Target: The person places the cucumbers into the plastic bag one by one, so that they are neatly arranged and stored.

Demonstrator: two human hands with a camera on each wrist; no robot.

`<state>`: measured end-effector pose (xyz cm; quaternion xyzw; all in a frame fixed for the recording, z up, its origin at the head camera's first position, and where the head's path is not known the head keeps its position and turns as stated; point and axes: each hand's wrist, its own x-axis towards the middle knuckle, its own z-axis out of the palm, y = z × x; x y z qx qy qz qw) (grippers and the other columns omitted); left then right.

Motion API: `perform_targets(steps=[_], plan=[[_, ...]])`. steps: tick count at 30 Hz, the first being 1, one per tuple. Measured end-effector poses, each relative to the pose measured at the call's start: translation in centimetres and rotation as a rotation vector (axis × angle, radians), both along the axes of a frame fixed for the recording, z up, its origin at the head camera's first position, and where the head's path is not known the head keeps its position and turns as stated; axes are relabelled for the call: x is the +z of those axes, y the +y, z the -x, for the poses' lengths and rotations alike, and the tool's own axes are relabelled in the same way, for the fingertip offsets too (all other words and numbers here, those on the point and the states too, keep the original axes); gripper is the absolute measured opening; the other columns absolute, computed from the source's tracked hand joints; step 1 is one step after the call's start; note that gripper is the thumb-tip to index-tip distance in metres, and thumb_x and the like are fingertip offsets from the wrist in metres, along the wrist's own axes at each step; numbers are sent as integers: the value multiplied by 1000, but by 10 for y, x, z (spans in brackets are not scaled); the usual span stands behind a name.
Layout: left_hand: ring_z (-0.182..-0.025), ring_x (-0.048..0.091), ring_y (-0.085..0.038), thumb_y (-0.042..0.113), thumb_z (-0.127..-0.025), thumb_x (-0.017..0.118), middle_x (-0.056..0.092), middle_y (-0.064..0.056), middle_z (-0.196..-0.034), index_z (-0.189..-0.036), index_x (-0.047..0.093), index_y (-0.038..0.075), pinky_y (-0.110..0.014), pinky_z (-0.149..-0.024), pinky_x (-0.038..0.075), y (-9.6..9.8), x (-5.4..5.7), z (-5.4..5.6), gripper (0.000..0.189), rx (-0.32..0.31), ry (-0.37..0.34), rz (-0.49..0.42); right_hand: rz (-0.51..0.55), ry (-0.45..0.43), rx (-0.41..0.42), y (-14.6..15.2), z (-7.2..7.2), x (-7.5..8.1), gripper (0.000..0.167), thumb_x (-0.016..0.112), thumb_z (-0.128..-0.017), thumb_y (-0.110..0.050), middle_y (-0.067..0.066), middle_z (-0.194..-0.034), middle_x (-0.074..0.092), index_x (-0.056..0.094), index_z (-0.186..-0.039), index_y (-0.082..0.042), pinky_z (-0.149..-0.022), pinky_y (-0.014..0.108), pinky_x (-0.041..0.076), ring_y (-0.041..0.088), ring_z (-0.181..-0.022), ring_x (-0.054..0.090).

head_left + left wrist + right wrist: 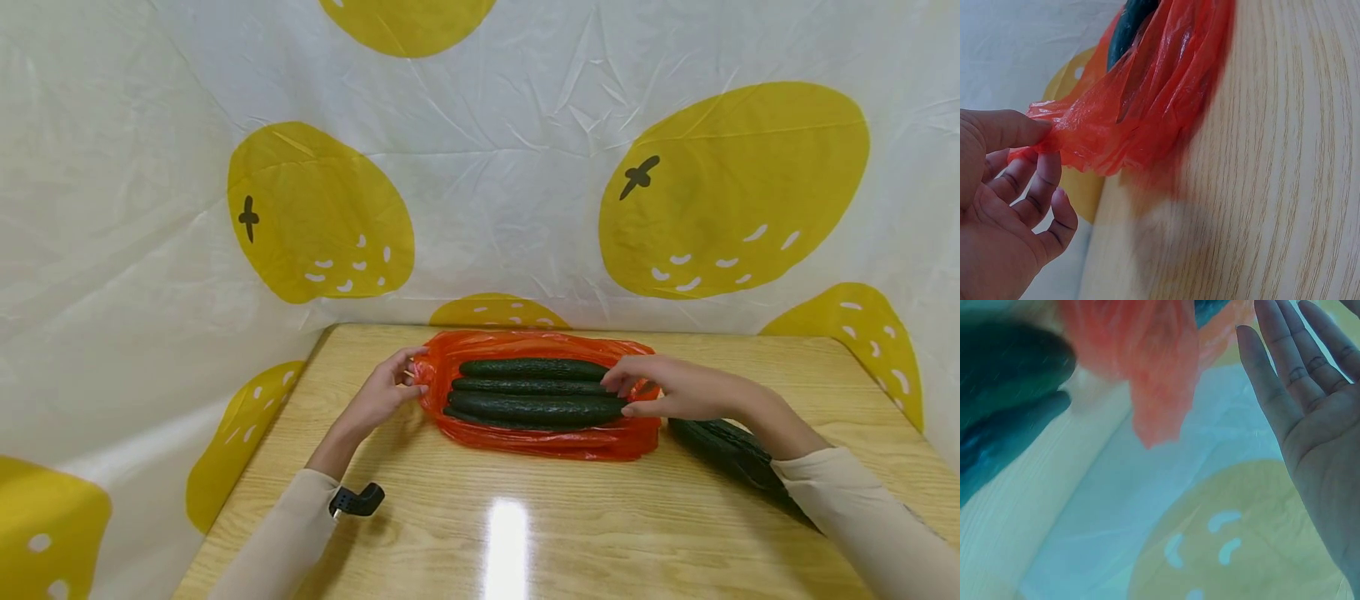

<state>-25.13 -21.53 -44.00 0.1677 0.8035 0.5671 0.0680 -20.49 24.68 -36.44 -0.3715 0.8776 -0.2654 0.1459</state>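
A thin red plastic bag [555, 446] lies lengthwise near the back of the table, with several long dark green cucumbers [536, 410] side by side on it. At the bag's left end, my left hand [378, 398] pinches a gathered edge between thumb and fingers. The left wrist view shows this red plastic [1141, 106] stretched from the pinch, its outer part raised off the wood. My right hand [678, 387] hovers over the cucumbers' right ends. Its fingers extend beside the bag's loose end [1163, 409] in the right wrist view, holding nothing.
More dark cucumbers [731, 454] lie at the right, partly under my right forearm; they loom at the left of the right wrist view. White sheeting with yellow fruit prints [510, 208] walls the wooden table [427, 517]. A black device [360, 500] sits at my left wrist.
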Motion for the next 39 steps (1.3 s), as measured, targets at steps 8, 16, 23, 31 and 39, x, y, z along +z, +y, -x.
perform_targets(steps=[8, 16, 23, 31, 39], plan=[[-86, 53, -24, -10, -90, 65, 54, -14, -106, -147, 47, 3, -35, -77, 54, -1, -1, 1, 61, 0, 3, -9, 37, 58, -16, 28, -6, 2, 37, 66, -99, -29, -5, -124, 64, 58, -133, -18, -90, 44, 56, 15, -111, 63], [-85, 52, -24, -8, -91, 66, 54, -15, -105, -147, 48, 3, -33, -75, 52, -1, 1, 0, 60, 7, 5, 0, 27, 113, -71, 56, -13, -2, 37, 68, -99, -26, -1, -119, 68, 57, -134, -19, -86, 40, 57, 12, -107, 66], [-84, 49, -24, -7, -91, 66, 51, -14, -102, -147, 47, 3, -25, -70, 46, -1, 1, 1, 60, 4, 17, 2, 50, 148, -118, 76, -22, -7, 45, 70, -97, -22, -5, -118, 67, 55, -138, -12, -83, 32, 57, 13, -105, 66], [-86, 48, -25, -8, -91, 65, 50, -14, -103, -148, 47, 4, -22, -67, 45, -3, 1, 1, 61, 12, 4, 2, 16, 187, -163, 96, -27, -15, 46, 73, -94, -18, -6, -117, 67, 56, -137, -13, -81, 28, 56, 8, -103, 65], [-87, 49, -28, -9, -91, 65, 52, -18, -107, -151, 42, 0, -23, -67, 47, -2, 2, 1, 64, 3, -19, -18, -21, 165, -193, 114, -30, -26, 45, 72, -95, -17, 0, -117, 66, 57, -136, -8, -77, 27, 55, 6, -103, 64]])
